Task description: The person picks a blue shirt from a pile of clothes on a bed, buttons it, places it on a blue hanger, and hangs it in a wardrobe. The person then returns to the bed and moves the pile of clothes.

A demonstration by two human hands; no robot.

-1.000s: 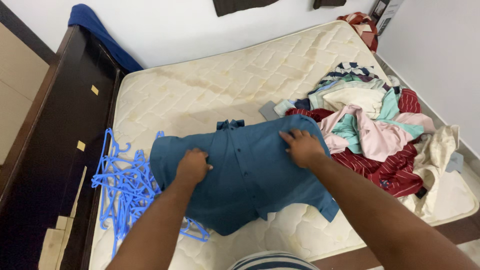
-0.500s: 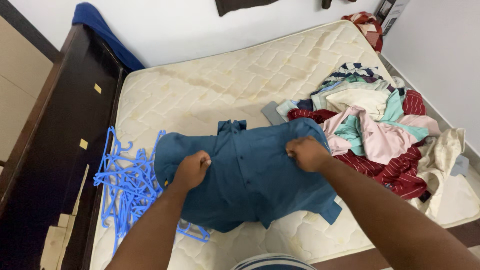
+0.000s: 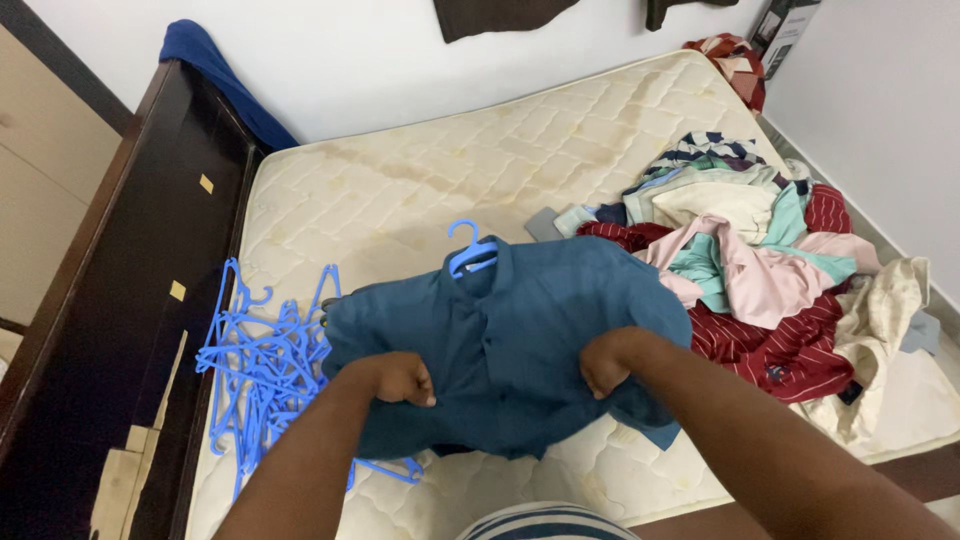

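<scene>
Both hands, left (image 3: 400,378) and right (image 3: 607,362), are closed on the teal shirt (image 3: 510,340) (a blue hanger (image 3: 468,252) pokes from its collar). It lies on the mattress (image 3: 400,190), between the loose blue hangers (image 3: 262,360) and the clothes pile (image 3: 760,270).

Teal shirt (image 3: 520,340) on a blue hanger (image 3: 468,250), blue hangers (image 3: 262,360), cream quilted mattress (image 3: 420,180), red striped and pink clothes (image 3: 760,270).

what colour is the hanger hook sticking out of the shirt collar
Bright blue; the hanger hook shows best in the head view, above the teal-blue shirt.
</scene>
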